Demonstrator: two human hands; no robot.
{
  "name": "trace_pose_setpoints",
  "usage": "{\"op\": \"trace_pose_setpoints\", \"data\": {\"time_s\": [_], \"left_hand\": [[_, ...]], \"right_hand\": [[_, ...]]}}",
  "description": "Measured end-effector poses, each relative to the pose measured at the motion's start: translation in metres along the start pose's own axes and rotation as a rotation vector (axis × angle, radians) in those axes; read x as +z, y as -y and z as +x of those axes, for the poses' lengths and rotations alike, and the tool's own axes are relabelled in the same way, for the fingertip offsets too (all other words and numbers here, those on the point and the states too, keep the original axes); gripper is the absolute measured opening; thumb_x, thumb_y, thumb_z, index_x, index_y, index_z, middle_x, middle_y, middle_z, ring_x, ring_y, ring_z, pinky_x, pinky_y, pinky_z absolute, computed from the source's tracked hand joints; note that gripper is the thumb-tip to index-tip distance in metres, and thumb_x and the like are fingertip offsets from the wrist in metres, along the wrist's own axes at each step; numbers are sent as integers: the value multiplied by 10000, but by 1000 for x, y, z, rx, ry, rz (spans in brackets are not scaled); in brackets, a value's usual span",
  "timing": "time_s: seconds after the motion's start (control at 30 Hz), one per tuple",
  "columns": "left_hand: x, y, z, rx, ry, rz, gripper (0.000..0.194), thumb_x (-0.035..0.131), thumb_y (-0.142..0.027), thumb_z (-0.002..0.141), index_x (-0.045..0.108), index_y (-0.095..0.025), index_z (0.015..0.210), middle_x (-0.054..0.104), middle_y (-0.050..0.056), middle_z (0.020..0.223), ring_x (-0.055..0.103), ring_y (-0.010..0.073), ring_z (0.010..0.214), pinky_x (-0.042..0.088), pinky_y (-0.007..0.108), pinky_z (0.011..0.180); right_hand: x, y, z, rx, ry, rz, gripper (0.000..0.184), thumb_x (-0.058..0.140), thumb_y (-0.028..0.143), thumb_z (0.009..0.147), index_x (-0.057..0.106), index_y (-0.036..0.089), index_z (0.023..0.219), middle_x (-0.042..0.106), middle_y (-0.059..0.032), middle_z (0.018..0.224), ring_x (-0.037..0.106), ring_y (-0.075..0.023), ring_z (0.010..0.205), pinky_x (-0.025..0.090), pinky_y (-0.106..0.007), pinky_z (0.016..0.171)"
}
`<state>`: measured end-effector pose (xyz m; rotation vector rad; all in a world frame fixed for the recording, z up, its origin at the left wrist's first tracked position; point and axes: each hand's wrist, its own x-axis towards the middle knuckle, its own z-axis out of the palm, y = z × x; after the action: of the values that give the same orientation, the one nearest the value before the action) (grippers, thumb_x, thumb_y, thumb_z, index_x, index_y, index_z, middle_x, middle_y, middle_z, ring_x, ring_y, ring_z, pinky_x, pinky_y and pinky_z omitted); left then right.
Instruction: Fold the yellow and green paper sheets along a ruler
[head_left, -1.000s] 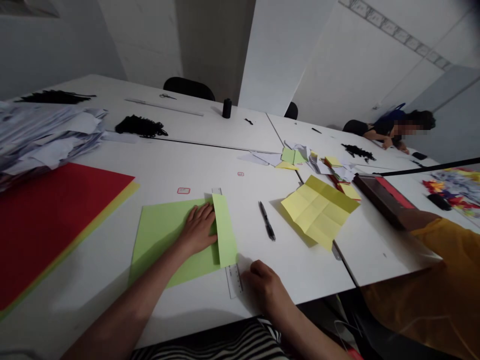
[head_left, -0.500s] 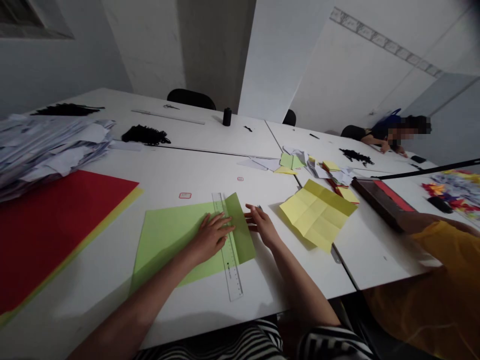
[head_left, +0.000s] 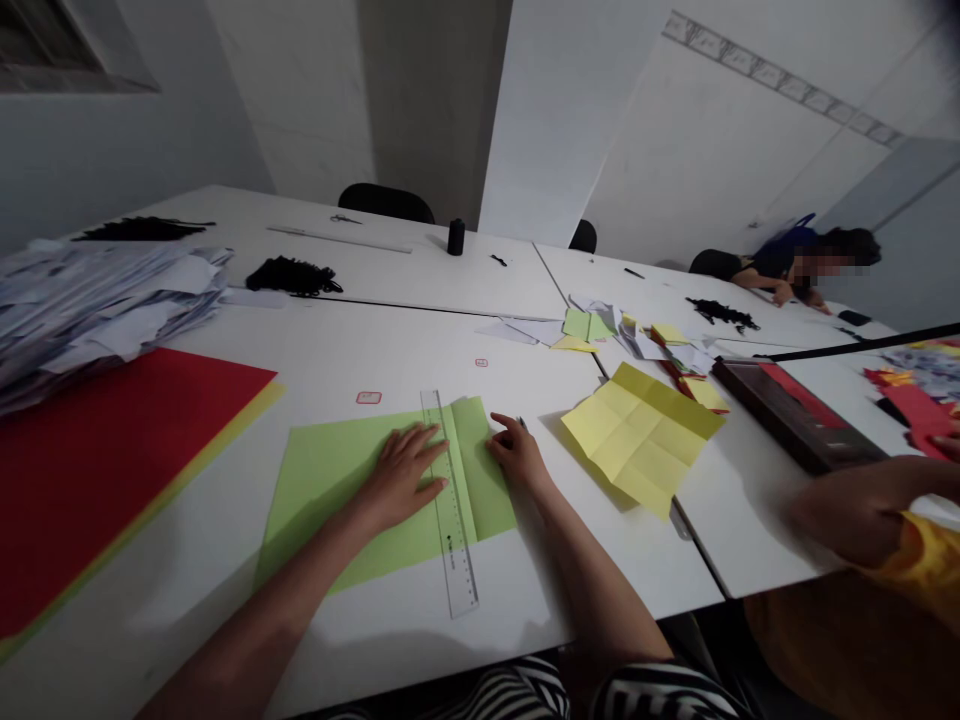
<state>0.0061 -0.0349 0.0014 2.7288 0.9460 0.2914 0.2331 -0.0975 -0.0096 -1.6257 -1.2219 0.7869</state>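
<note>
My left hand (head_left: pixel 405 475) lies spread on a clear plastic ruler (head_left: pixel 452 550) and on the light green sheet (head_left: pixel 330 470) under it. A crease runs through the sheet just right of the ruler, and the flap (head_left: pixel 480 450) beyond it lies nearly flat. Beside that flap's right edge is my right hand (head_left: pixel 523 460), its index finger pointing out and the other fingers curled. The dark end of a thin pen (head_left: pixel 521 423) shows above its knuckles; most of the pen is hidden by the hand.
A creased yellow sheet (head_left: pixel 645 430) lies to the right, near a dark tray (head_left: pixel 787 410) and a co-worker's arm (head_left: pixel 862 510). On the left are red paper (head_left: pixel 135 460) and a tall pile of white paper (head_left: pixel 120 310). Folded scraps (head_left: pixel 589 325) and black cord (head_left: pixel 292 275) lie farther back.
The green flap has come down flatter and looks lighter. My left hand and the ruler have shifted slightly left. My right fingers have curled in. The co-worker's arm on the right has moved.
</note>
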Motion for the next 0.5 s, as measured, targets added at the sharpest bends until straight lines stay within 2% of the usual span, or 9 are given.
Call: {"op": "trace_pose_setpoints", "data": {"time_s": [0.1,0.3,0.4,0.5], "left_hand": [[-4,6,-2,-53,29,24,512,502,-432,885,481,-236,1357,332,81,1525,244,307,1423,202,557,1140],[-17,29,-21,-30,108,34,524,496,-462,885,468,-282,1376,333,54,1527,262,284,1419,205,529,1141],[-20,41,-33,-54,106,47,545,485,-505,885,462,-286,1384,333,52,1527,257,285,1421,204,516,1144],[-21,43,-37,-71,102,55,551,465,-510,894,450,-273,1391,309,46,1539,233,282,1430,196,515,1148]], "right_hand": [[-1,1,0,-3,-8,-12,532,535,251,747,531,159,1272,616,20,751,567,-133,678,473,-268,669],[-7,-7,3,-14,-25,3,558,533,276,749,516,156,1294,623,9,759,565,-141,684,456,-265,668],[-10,-10,4,-17,-24,2,565,527,293,753,509,158,1301,622,9,767,560,-139,680,446,-256,649],[-12,-12,4,-39,-24,-10,568,524,300,756,510,143,1302,620,5,774,554,-137,680,437,-254,646]]}}
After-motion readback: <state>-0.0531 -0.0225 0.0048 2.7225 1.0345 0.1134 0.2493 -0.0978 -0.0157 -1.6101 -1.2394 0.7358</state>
